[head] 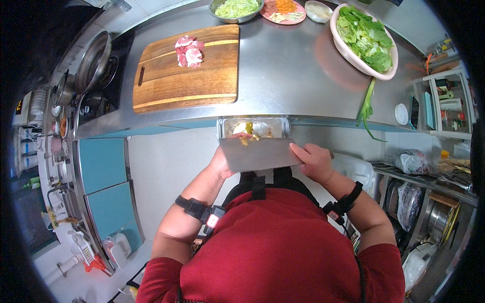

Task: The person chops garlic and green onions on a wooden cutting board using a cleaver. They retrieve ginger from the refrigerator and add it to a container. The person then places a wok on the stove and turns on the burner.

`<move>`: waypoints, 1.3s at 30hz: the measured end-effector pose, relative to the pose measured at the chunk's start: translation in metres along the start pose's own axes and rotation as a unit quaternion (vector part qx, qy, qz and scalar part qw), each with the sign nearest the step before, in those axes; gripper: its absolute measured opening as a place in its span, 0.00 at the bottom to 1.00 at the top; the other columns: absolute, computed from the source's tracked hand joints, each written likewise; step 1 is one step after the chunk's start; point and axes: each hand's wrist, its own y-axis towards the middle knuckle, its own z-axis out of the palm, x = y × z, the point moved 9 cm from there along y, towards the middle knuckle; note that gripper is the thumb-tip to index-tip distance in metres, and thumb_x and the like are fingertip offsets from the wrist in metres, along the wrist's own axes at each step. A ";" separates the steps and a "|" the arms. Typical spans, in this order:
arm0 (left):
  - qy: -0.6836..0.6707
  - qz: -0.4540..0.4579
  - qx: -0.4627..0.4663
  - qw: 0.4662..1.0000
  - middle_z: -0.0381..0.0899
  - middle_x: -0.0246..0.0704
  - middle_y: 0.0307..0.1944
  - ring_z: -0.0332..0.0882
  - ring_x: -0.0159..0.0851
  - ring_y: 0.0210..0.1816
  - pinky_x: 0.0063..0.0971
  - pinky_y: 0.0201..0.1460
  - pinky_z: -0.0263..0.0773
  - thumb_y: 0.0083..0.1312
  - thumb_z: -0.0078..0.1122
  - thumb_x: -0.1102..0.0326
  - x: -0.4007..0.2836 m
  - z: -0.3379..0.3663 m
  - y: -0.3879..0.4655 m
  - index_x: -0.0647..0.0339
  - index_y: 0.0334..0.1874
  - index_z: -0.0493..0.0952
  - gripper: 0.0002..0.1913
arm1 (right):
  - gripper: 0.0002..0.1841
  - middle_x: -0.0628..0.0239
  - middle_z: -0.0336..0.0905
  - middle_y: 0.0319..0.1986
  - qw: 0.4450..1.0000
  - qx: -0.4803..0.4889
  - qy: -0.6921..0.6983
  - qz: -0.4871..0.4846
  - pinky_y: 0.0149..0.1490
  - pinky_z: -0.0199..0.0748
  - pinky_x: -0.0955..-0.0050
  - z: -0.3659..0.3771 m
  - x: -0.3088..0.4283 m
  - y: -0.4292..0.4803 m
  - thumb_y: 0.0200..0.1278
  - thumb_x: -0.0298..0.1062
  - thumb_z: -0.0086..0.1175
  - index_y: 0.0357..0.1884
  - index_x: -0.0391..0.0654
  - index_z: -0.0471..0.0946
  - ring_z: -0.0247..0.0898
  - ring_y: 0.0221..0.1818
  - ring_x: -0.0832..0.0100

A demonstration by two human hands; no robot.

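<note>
In my right hand [316, 161] is a wide metal cleaver [261, 153], its blade spread across the front of my waist. My left hand [222, 157] is at the blade's far left end, partly hidden behind it, so its grip is unclear. Small yellowish scraps [244, 141] cling at the blade's upper edge. Just beyond the blade, below the counter edge, hangs a lined waste bin [285, 127] with food scraps inside. On the counter, a wooden cutting board [212, 83] bears a pile of sliced raw meat [190, 52].
Behind stand a metal bowl of shredded greens [235, 8], a pink plate [284, 21] of chopped food and a small white bowl [318, 12]. A pink basin [363, 68] holds leafy greens, with a green onion [365, 106] over the counter edge. Pans [93, 62] sit left.
</note>
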 end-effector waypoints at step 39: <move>0.074 0.032 0.129 0.988 0.72 0.43 0.54 0.74 0.38 0.52 0.32 0.54 0.74 0.67 0.49 0.60 0.003 0.020 -0.002 0.62 0.57 0.69 0.19 | 0.16 0.68 0.63 0.16 0.995 -0.070 0.015 -0.068 0.20 0.62 0.67 -0.021 0.026 0.008 0.53 0.37 0.57 0.46 0.53 0.77 0.64 0.17 0.67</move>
